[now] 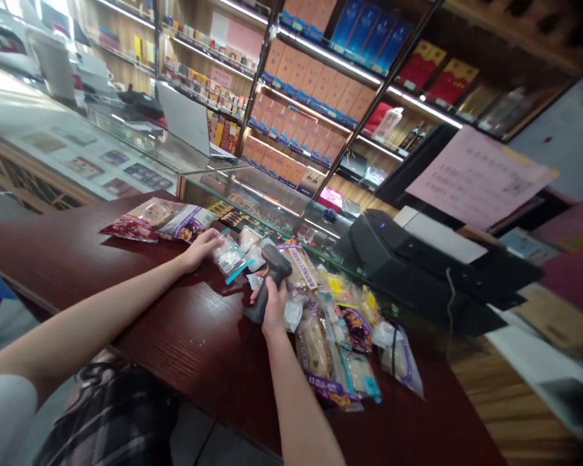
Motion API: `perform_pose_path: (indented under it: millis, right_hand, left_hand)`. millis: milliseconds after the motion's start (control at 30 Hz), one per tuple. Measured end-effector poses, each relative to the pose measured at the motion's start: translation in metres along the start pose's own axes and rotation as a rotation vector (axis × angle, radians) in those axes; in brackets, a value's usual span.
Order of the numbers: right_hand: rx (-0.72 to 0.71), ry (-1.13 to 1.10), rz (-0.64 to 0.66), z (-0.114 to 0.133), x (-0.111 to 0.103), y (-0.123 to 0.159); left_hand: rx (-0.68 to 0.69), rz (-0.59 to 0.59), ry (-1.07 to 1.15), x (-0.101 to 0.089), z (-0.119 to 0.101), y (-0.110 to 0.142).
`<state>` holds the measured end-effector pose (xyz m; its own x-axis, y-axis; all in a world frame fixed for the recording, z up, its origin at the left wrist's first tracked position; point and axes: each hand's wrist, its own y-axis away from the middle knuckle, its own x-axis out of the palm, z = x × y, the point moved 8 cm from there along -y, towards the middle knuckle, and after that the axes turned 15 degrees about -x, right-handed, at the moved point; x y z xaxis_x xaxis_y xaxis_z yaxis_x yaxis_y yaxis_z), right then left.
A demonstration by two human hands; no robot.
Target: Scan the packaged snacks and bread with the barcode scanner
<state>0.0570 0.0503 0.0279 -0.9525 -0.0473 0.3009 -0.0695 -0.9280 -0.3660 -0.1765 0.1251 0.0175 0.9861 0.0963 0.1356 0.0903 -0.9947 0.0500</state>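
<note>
Scanner [276, 264]: gripped in right hand [274, 307]; swinging right could knock piled bags [315, 343]
Packet [229, 257]: left hand [201, 251] grasps left edge; slick wrap could slip

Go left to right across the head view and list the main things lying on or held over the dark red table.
Red-and-clear bag, purple-and-white bag, clear packet with a blue edge, handheld scanner, long purple-ended pack, clear bag with a purple stripe.
</note>
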Motion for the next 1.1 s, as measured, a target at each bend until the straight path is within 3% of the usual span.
perform_pose_path:
  millis: [100, 333, 767, 1100]
  right_hand:
    - [0.004, 0.028, 0.018, -0.002, 0.001, 0.001]
    - [0.038, 0.067, 0.058, -0.006, 0.002, 0.005]
    - [0.145, 0.053, 0.311, -0.016, 0.029, 0.025]
    - [0.110, -0.037, 0.286, -0.009, 0.034, 0.024]
  left_hand:
    - [-0.018, -0.043, 0.118, -0.007, 0.004, -0.003]
    - [-0.041, 0.014, 0.156, -0.005, 0.007, -0.004]
    - [-0.124, -0.002, 0.383, -0.013, 0.000, -0.001]
    - [-0.116, -0.004, 0.384, -0.020, 0.002, -0.005]
